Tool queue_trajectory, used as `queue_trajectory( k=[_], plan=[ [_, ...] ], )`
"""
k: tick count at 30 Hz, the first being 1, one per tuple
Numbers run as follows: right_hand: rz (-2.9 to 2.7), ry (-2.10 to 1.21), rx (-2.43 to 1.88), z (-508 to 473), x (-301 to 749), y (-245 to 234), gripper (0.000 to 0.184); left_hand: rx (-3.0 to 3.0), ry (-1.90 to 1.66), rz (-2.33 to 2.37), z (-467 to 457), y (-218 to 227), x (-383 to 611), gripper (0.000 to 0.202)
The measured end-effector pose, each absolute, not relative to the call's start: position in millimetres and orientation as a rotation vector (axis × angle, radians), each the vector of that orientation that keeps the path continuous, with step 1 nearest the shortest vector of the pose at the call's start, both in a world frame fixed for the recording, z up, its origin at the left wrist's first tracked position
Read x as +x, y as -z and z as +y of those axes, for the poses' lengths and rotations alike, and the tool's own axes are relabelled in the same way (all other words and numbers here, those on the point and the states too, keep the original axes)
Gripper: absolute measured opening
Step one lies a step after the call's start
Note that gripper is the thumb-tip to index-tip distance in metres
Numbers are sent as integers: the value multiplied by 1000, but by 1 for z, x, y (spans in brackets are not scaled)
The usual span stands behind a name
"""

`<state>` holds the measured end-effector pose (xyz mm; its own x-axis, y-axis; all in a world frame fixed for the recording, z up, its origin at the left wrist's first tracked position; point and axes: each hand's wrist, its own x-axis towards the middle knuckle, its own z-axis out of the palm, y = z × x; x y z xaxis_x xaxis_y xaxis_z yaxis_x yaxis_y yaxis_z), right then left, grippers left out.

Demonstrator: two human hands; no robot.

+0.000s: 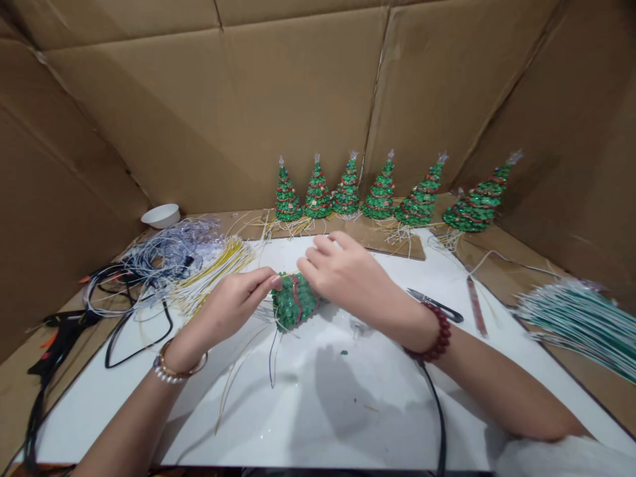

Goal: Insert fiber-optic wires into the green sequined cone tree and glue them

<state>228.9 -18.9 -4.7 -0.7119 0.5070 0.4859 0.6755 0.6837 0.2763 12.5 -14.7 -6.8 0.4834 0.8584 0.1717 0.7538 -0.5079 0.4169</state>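
A green miniature Christmas tree (293,303) with a reddish garland lies on its side above the white board. Its wired base faces left, and its tip is hidden behind my right hand. My left hand (243,291) is closed, thumb and forefinger pinching the tree at its base edge. Over the tree's upper side, my right hand (340,268) is closed with fingers curled in a pinch. A thin yellow wire (288,273) runs along the tree between the fingertips of both hands. Loose pale and dark wires hang from the base.
Several finished trees (380,192) line the back by the cardboard wall. Left are a white bowl (160,216), tangled wire lights (163,248), yellow-white wires (213,271) and a black glue gun (64,334). Right are a black-handled tool (437,306), a reddish stick (477,308) and green-white strands (576,324).
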Motion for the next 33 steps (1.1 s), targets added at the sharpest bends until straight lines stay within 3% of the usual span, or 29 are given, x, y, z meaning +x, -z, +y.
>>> queue_trajectory(
  k=[6, 14, 18, 27, 33],
  plan=[
    [-2568, 616, -1104, -24, 224, 12, 16, 2374, -679, 1375, -16, 8, 18, 35],
    [-2300, -272, -1130, -22, 215, 20, 16, 2070, -630, 1376, -16, 9, 18, 44],
    [-2165, -223, -1239, -12, 225, 14, 15, 1880, -468, 1477, -5, 22, 13, 55],
    [-2255, -368, -1095, 6, 235, 17, 14, 1555, -621, 1194, 5, 39, 19, 34],
    [-2202, -466, -1120, 17, 237, 26, 12, 1603, -635, 1236, 8, 45, 22, 33]
  ],
)
